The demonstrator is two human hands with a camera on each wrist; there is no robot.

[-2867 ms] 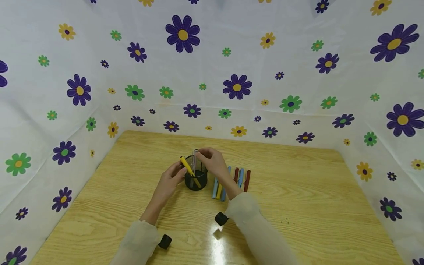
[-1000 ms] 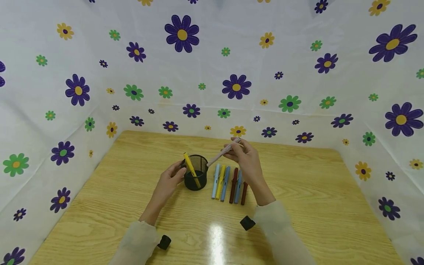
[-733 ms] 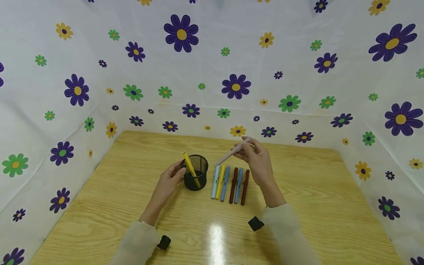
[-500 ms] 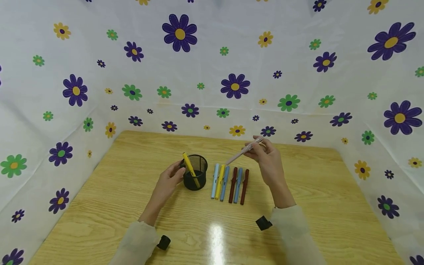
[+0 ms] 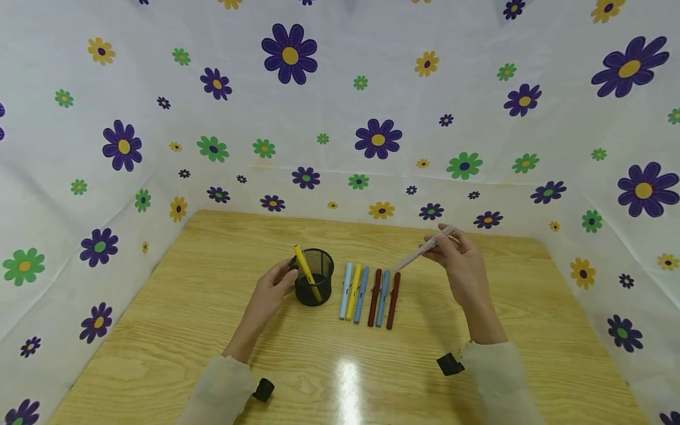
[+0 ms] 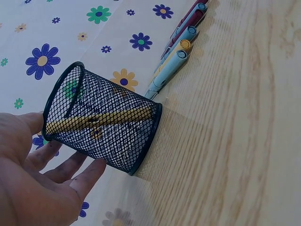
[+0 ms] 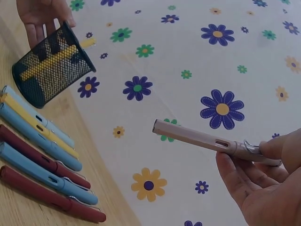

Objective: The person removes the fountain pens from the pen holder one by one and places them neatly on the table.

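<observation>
My left hand (image 5: 273,286) holds the black mesh pen holder (image 5: 313,292) from its left side, thumb near the rim and fingers along the wall, as the left wrist view shows. The holder stands upright on the table with a yellow pen (image 5: 304,264) leaning inside. To the right, my right hand (image 5: 464,268) pinches a pale pink pen (image 7: 197,139) by its clip end, the other end pointing down and left, raised above the table. Beside the holder lies a row of pens: light blue (image 5: 345,292), yellow (image 5: 353,292), blue (image 5: 361,295), dark red (image 5: 374,298), blue (image 5: 383,299) and dark red (image 5: 394,301).
The wooden table (image 5: 212,248) carries the pens and holder. A white flowered cloth (image 5: 329,106) rises behind it and on both sides. Black wrist-worn devices (image 5: 450,364) sit by both cuffs.
My right hand has lifted the pink pen out of the holder and carried it rightward over the row, to its right end. The left hand and the holder stay in place.
</observation>
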